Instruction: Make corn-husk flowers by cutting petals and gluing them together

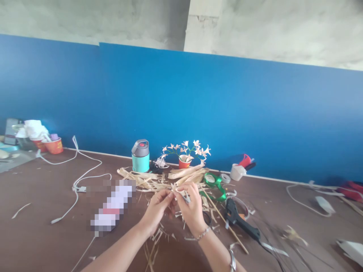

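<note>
My left hand [159, 208] and my right hand [192, 207] meet over the middle of the table. Their fingertips pinch a small pale flower [174, 187] that looks made of dried husk. Partly hidden by my right wrist is a black loop [207, 217], perhaps a scissor handle. Just beyond my hands lie dried husk strips [187, 175] and a green ribbon [220, 192]. Behind them, similar pale flowers [198, 148] on green stems stand in a red paper cup [185, 163].
A teal flask [140, 156] stands at the back. To the right are a black glue gun [241, 221], a thin stick [227, 223], a white cup [237, 172] and tape [225, 178]. A pixelated object [113, 207] and white cables [85, 173] lie left. A blue partition [227, 105] rises behind.
</note>
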The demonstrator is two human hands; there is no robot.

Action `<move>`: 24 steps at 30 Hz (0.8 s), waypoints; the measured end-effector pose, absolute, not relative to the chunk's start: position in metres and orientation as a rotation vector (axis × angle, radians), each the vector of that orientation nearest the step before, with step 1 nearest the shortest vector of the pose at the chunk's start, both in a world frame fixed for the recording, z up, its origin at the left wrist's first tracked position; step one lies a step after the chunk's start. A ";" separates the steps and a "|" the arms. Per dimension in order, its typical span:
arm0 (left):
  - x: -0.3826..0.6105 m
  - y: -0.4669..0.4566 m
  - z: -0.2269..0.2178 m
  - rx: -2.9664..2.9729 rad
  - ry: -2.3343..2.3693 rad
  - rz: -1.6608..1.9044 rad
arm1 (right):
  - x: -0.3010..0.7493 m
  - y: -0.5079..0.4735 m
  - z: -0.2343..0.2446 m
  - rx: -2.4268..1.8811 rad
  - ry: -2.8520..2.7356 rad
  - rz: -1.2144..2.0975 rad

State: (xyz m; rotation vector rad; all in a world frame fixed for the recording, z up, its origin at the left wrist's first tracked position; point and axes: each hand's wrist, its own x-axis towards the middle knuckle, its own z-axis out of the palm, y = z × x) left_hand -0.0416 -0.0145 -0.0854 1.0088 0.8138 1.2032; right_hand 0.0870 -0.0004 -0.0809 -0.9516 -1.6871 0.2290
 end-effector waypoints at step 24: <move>-0.047 -0.009 -0.088 1.064 0.980 1.286 | 0.087 -0.001 -0.076 -0.967 -1.724 0.284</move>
